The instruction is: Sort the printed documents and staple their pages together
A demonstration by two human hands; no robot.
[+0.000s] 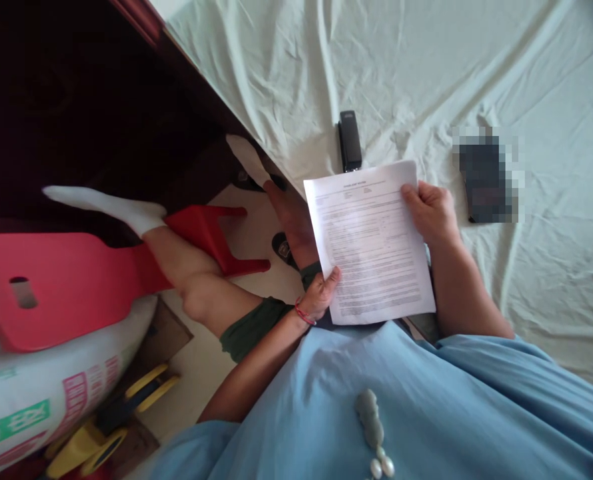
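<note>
Printed sheets of paper (374, 247) are held up in front of my blue shirt, with the text side facing me. My left hand (320, 295), with a red cord on the wrist, grips the lower left edge, thumb on top. At the upper right edge, my right hand (432, 210) pinches the paper between thumb and fingers. The fingers behind the paper are hidden. Just beyond the top edge a black stapler (350, 140) lies on the pale green cloth (401, 73).
A dark blurred-out rectangular object (486, 180) lies on the cloth to the right. At left are a red plastic chair (61, 280), a printed white sack (66, 387) and a yellow wheeled object (81, 443). Dark slippers (282, 248) are on the floor.
</note>
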